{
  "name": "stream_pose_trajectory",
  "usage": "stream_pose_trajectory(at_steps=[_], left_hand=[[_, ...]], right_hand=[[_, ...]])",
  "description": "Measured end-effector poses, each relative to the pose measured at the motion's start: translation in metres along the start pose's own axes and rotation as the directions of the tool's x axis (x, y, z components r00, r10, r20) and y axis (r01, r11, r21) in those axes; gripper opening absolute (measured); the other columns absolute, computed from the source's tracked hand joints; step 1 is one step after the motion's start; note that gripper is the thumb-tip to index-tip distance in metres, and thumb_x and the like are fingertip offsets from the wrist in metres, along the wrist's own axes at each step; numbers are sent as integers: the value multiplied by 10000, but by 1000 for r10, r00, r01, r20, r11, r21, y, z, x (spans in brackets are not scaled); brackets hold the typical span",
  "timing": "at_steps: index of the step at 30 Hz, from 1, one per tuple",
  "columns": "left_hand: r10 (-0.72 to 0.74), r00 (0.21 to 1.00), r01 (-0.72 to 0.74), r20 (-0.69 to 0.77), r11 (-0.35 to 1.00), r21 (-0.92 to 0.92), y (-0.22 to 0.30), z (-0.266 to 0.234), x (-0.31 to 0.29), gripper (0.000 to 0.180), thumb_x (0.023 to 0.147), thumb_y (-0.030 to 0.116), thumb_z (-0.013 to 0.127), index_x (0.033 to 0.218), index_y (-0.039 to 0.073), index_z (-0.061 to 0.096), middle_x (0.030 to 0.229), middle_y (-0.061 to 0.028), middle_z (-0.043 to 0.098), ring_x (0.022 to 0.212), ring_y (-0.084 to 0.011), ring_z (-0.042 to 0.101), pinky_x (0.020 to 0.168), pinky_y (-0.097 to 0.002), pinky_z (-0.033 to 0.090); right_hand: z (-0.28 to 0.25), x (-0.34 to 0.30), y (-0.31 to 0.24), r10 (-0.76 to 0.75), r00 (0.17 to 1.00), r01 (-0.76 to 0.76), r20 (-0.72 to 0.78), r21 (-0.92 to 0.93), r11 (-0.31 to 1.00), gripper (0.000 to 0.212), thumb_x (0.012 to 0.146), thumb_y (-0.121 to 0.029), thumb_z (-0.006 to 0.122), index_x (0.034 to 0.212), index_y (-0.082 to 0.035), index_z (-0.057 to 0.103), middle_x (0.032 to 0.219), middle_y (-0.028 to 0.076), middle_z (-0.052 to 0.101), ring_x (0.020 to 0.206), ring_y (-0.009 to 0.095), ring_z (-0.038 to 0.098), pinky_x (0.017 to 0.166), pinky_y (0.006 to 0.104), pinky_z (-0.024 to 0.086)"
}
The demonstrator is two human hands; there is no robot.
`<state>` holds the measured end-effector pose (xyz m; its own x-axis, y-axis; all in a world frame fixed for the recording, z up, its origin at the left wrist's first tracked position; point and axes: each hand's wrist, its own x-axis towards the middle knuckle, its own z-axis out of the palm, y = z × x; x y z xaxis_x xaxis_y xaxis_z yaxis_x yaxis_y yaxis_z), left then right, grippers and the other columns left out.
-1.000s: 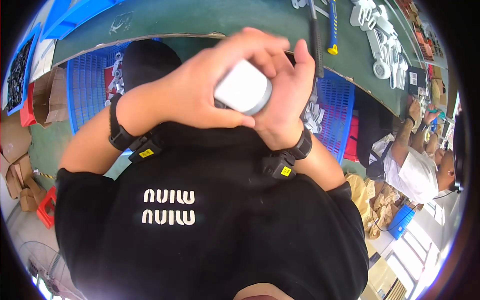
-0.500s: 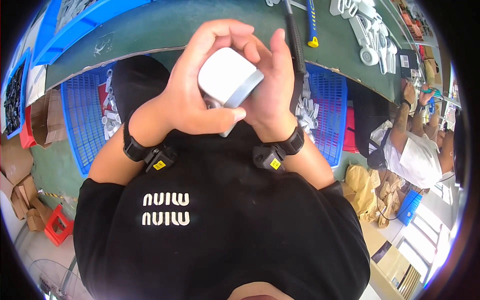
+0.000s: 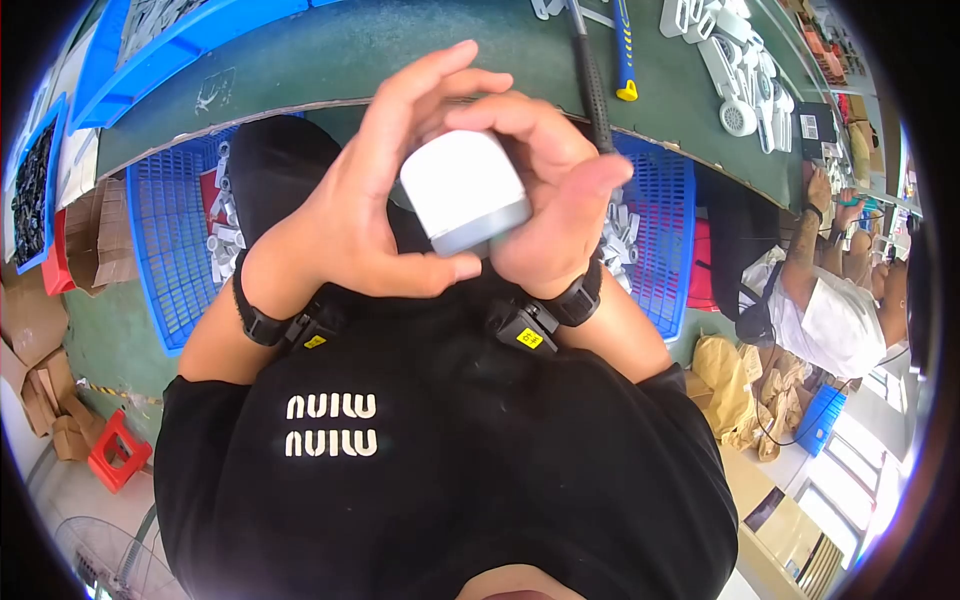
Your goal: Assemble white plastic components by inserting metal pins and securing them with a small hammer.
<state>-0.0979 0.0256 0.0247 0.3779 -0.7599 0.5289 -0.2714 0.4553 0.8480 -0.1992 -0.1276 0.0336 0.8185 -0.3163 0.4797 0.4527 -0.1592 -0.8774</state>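
A white plastic housing (image 3: 461,182) with rounded corners and a grey band along its lower edge is between my two hands. My right hand (image 3: 553,200) holds it from the right, with its fingers curled behind the part and the thumb pointing up and away. On the other side, my left hand (image 3: 350,205) is opened around it. Its fingers stretch upward behind the housing, and its thumb lies just below the grey band. Dark cloth shows in a gap between my left palm and the part. The housing's back is hidden.
Ahead is a green workbench (image 3: 400,55) holding a hammer (image 3: 592,85), a blue-and-yellow handle (image 3: 625,60) and piled white parts (image 3: 745,85). Blue baskets with white parts stand left (image 3: 165,260) and right (image 3: 665,250). A co-worker (image 3: 830,300) sits to the right.
The housing has turned and shifted slightly downward. My left fingers have spread and its thumb has come off the grey band. My right hand has curled around the part, its thumb swinging rightward.
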Motion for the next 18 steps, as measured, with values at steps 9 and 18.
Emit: stream_pose_trajectory(at_steps=[9, 18], left_hand=[[-64, 996, 68, 57, 996, -61, 5, 10, -4, 1305, 734, 50, 919, 1771, 19, 127, 1640, -319, 494, 1596, -429, 438, 1280, -499, 382], [-42, 999, 40, 15, 997, 66, 15, 7, -5, 1189, 701, 51, 956, 1722, -2, 349, 1558, -194, 642, 1283, -316, 717, 1110, -384, 539]], right_hand=[[-8, 13, -13, -266, 955, 281, 135, -108, 954, 846, 1164, -665, 304, 1035, 40, 754, 874, 170, 746, 763, 296, 752, 655, 346, 575], [-5, 6, -18, -139, 982, 150, 127, -77, 986, 821, 1166, -650, 333, 1064, 48, 753, 946, 195, 768, 838, 305, 773, 745, 367, 590]])
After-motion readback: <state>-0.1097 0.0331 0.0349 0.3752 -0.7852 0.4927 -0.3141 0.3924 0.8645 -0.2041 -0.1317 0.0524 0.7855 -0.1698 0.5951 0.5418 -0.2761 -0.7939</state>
